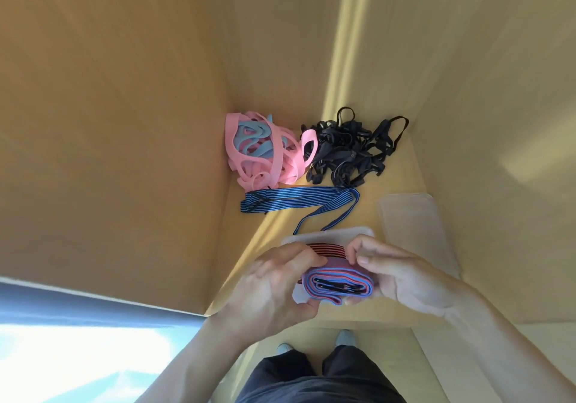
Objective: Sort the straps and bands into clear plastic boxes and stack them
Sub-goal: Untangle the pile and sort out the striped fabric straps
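Both my hands hold a folded bundle of striped straps (338,287), red-and-black at the top and red-and-blue below with a black buckle in its middle. My left hand (274,281) grips its left side and my right hand (402,273) pinches its right side. The bundle hovers over a clear plastic box (358,234) on the wooden surface. A blue-and-black striped strap (299,201) lies unfolded beyond the box. Farther back sit a pile of pink and light blue bands (261,148) and a tangle of black straps (349,150).
A second clear plastic box or lid (414,225) lies to the right of the first. Wooden walls (124,122) close in on the left and right of the surface. My legs and feet (314,368) show below the surface's near edge.
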Motion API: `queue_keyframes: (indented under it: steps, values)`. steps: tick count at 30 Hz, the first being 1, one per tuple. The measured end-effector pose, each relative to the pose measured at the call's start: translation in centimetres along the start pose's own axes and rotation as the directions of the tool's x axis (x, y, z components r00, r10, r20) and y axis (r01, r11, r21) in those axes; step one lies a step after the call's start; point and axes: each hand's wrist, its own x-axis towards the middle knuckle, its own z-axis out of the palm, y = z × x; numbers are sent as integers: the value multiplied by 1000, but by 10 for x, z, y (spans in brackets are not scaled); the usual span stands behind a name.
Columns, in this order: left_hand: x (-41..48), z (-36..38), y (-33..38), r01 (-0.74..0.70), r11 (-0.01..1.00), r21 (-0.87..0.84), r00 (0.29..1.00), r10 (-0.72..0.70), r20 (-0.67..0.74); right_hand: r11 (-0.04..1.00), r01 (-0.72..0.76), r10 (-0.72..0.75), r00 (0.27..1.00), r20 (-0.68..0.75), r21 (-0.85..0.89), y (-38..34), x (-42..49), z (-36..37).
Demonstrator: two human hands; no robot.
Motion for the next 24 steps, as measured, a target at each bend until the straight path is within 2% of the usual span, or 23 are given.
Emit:
queue_keyframes:
  steps: [5, 9, 13, 16, 21, 24]
  values:
    - [0, -1, -1, -108, 994, 31, 993, 110, -52, 997, -27, 21, 996, 87, 67, -4, 6, -1]
    - [1, 3, -5, -82, 995, 50, 994, 85, -65, 992, 66, -67, 998, 8, 112, -3, 12, 2]
    - [5, 5, -18, 13, 999, 38, 1000, -13, -4, 988, 155, -157, 979, -129, -25, 0, 14, 1]
    - [7, 4, -32, 117, 993, 34, 991, -119, 60, 981, 186, -192, 963, -191, -47, -4, 7, -10]
    - [20, 18, -40, 157, 988, -3, 962, -153, 226, 938, 46, -122, 972, -201, -343, -7, -1, -10]
    - [27, 25, -43, 211, 977, -30, 935, -192, 299, 914, -18, -67, 978, -195, -406, -5, 1, -1]
